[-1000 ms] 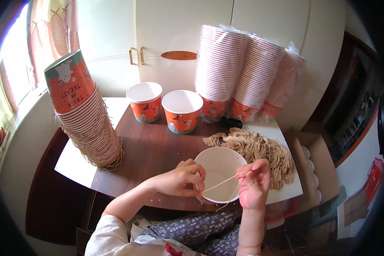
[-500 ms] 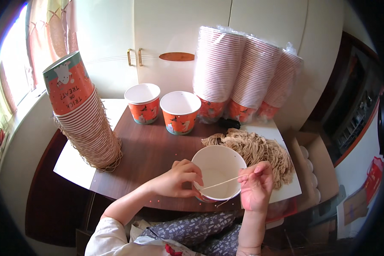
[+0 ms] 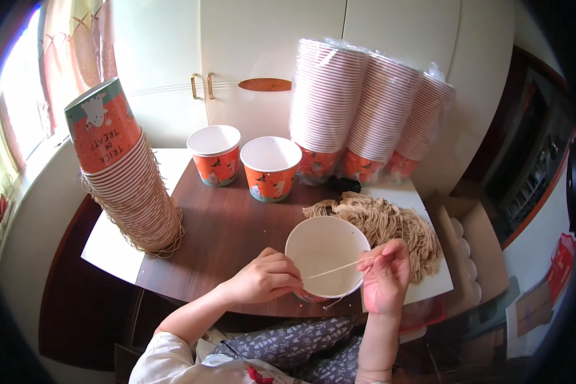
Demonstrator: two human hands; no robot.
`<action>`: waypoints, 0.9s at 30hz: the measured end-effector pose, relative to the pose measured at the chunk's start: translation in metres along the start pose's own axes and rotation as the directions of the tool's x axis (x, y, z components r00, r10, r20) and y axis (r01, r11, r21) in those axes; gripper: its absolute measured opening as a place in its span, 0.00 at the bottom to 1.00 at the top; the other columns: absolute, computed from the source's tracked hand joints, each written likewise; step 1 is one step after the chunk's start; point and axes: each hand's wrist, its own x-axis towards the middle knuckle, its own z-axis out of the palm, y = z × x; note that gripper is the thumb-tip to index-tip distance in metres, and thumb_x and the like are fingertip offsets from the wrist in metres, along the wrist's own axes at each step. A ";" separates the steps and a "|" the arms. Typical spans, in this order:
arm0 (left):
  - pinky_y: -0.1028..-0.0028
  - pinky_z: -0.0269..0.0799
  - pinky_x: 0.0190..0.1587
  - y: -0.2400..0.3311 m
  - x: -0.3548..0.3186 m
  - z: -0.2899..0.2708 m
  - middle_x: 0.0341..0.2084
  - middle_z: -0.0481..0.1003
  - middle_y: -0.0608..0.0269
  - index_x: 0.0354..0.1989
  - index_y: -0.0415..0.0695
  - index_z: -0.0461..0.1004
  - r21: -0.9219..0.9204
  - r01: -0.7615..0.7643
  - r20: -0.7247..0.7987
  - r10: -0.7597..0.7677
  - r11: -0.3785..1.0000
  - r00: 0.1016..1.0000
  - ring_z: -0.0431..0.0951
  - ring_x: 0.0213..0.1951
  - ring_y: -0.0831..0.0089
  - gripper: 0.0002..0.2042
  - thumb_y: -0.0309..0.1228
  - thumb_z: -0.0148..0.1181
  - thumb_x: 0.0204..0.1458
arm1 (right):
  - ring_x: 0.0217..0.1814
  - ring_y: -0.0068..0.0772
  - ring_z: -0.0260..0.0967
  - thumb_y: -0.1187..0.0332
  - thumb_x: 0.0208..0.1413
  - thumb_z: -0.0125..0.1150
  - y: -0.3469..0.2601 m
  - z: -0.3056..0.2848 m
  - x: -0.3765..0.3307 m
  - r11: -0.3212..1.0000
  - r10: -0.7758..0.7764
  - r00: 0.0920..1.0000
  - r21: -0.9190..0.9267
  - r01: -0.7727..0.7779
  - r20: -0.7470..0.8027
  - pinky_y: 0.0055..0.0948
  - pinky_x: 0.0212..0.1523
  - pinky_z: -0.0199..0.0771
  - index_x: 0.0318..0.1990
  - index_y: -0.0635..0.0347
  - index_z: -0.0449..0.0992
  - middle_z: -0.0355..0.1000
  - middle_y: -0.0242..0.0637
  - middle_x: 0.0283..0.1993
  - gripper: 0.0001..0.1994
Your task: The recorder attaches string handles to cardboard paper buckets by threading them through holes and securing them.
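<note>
A paper bucket (image 3: 326,232) with a white inside stands at the table's near edge, its mouth facing up. A thin beige string (image 3: 333,272) runs taut across its opening, with a loose end hanging over the near rim. At the bucket's left rim, my left hand (image 3: 267,276) is closed on the string; its fingertips are partly hidden. My right hand (image 3: 386,276), palm turned up by the right rim, pinches the string between thumb and fingers. Just behind it lies a bundle of beige strings (image 3: 390,227).
Two orange buckets (image 3: 271,160) stand farther back. To the left leans a tall stack of strung buckets (image 3: 134,192). Plastic-wrapped bucket stacks (image 3: 329,96) rise at the back right, near a small black object (image 3: 344,185). A cardboard box (image 3: 486,237) sits right of the table.
My left hand's fingers have drawn closer together and turned downward at the rim. The bucket has shifted very slightly to the left. My right hand keeps its pinch, almost in place.
</note>
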 end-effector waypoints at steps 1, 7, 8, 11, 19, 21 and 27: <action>0.71 0.64 0.41 -0.002 -0.001 0.000 0.30 0.72 0.69 0.29 0.47 0.74 -0.011 -0.012 -0.020 0.012 1.000 1.000 0.72 0.37 0.72 0.07 0.25 0.62 0.39 | 0.31 0.27 0.67 0.74 0.52 0.56 0.000 -0.001 0.000 1.000 -0.001 1.000 0.000 0.001 -0.001 0.27 0.38 0.68 0.36 0.59 0.62 0.70 0.36 0.30 0.08; 0.71 0.70 0.38 -0.011 -0.010 0.005 0.30 0.74 0.67 0.29 0.43 0.74 -0.035 -0.016 -0.152 0.010 0.999 0.988 0.74 0.35 0.69 0.07 0.25 0.63 0.40 | 0.31 0.27 0.68 0.74 0.52 0.56 0.000 -0.004 0.000 1.000 0.006 1.000 0.007 -0.006 -0.004 0.26 0.37 0.68 0.36 0.59 0.63 0.70 0.37 0.29 0.08; 0.71 0.72 0.37 -0.011 -0.010 0.004 0.30 0.75 0.66 0.28 0.43 0.73 -0.042 -0.014 -0.154 0.007 0.999 0.988 0.75 0.35 0.68 0.07 0.25 0.64 0.40 | 0.31 0.27 0.67 0.74 0.52 0.56 0.000 -0.004 0.000 1.000 0.011 1.000 0.002 -0.011 -0.006 0.25 0.36 0.68 0.36 0.59 0.63 0.70 0.36 0.29 0.08; 0.71 0.73 0.36 -0.010 -0.009 0.003 0.30 0.74 0.65 0.28 0.42 0.73 -0.020 0.023 -0.150 -0.026 1.000 0.988 0.75 0.35 0.67 0.07 0.24 0.63 0.40 | 0.30 0.27 0.67 0.75 0.52 0.56 0.000 -0.006 0.002 1.000 0.010 0.999 -0.012 -0.011 -0.046 0.24 0.36 0.67 0.36 0.60 0.63 0.69 0.36 0.28 0.08; 0.68 0.73 0.38 -0.009 -0.013 0.001 0.35 0.73 0.60 0.29 0.40 0.71 -0.053 0.103 -0.102 -0.108 0.993 0.989 0.75 0.37 0.63 0.06 0.23 0.61 0.43 | 0.26 0.25 0.64 0.77 0.51 0.53 -0.001 -0.016 0.006 0.998 0.056 0.986 0.028 -0.052 -0.158 0.24 0.32 0.65 0.35 0.60 0.63 0.67 0.33 0.26 0.06; 0.67 0.73 0.39 -0.010 -0.014 0.000 0.36 0.73 0.59 0.30 0.40 0.70 -0.068 0.125 -0.091 -0.131 0.990 0.987 0.75 0.38 0.62 0.06 0.22 0.60 0.43 | 0.26 0.24 0.63 0.76 0.51 0.53 -0.008 -0.018 0.006 0.989 0.123 0.987 0.090 -0.114 -0.106 0.24 0.31 0.64 0.36 0.59 0.64 0.67 0.33 0.26 0.06; 0.68 0.70 0.43 -0.025 -0.017 -0.005 0.44 0.68 0.54 0.32 0.39 0.70 0.012 0.163 -0.188 -0.158 0.987 0.969 0.71 0.45 0.60 0.05 0.19 0.56 0.46 | 0.24 0.23 0.62 0.73 0.51 0.55 -0.033 -0.037 0.009 0.982 0.090 0.994 0.169 -0.079 -0.058 0.25 0.30 0.60 0.37 0.57 0.68 0.70 0.32 0.28 0.06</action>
